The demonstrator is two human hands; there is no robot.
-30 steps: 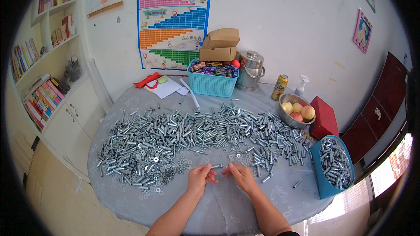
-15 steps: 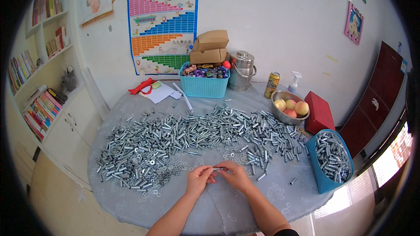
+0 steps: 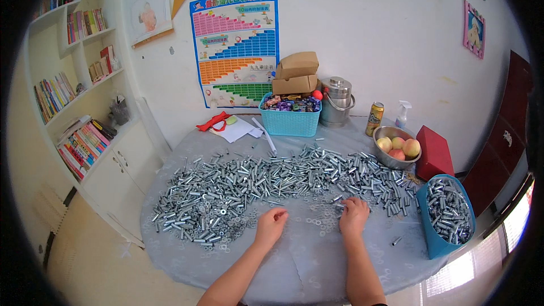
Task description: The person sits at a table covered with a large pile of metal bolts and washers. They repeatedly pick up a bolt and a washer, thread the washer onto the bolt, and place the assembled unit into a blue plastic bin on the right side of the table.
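Observation:
My left hand (image 3: 272, 226) hovers over the grey tablecloth, fingers curled together; whatever they may hold is hidden. To its right, my right hand (image 3: 355, 215) reaches down to the near right part of the heap, fingertips bent in among the parts. A short metal sleeve (image 3: 336, 198) lies by its fingers, and I cannot make out what is between them. The wide heap of silvery sleeves and bolts (image 3: 260, 173) stretches across the table. Flat ring washers (image 3: 222, 212) lie scattered along its near edge, and more small washers (image 3: 323, 215) lie between my hands.
A blue bin (image 3: 426, 221) full of metal parts stands at the right edge, with a single sleeve (image 3: 396, 241) nearby. Behind are a fruit bowl (image 3: 381, 158), red box (image 3: 435, 156), drink can (image 3: 374, 119), spray bottle (image 3: 402, 114), steel pot (image 3: 336, 114), turquoise basket (image 3: 290, 124) and papers (image 3: 235, 130).
My hands, together before, have parted. The right one has moved right to the parts; the left stays near the middle. The view has shifted, moving the scene rightward in the picture.

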